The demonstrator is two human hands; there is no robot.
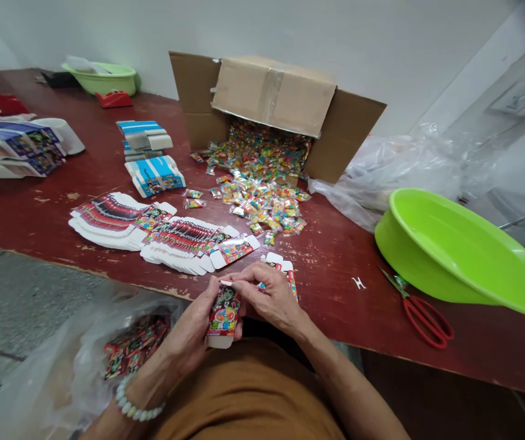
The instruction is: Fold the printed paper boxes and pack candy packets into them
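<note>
A small red printed carton (pixel 223 313) stands upright between my hands just below the table's front edge. My left hand (pixel 193 330) wraps round its body, a pale bead bracelet on that wrist. My right hand (pixel 271 296) pinches the carton's top flap with closed fingers. Another flat carton (pixel 285 272) lies on the red table (pixel 335 256) under my right hand. Rows of flat red cartons (pixel 161 235) are fanned out just beyond. Small colourful sweet packets (pixel 264 195) spill from a tipped cardboard box (pixel 271 104).
A clear bag with filled cartons (pixel 136 345) hangs at my left knee. Red-handled scissors (pixel 420 311) and a green basin (pixel 464 256) sit at the right, with crumpled clear plastic (pixel 395 165) behind. Blue cartons (pixel 150 156) and another green basin (pixel 101 76) lie further left.
</note>
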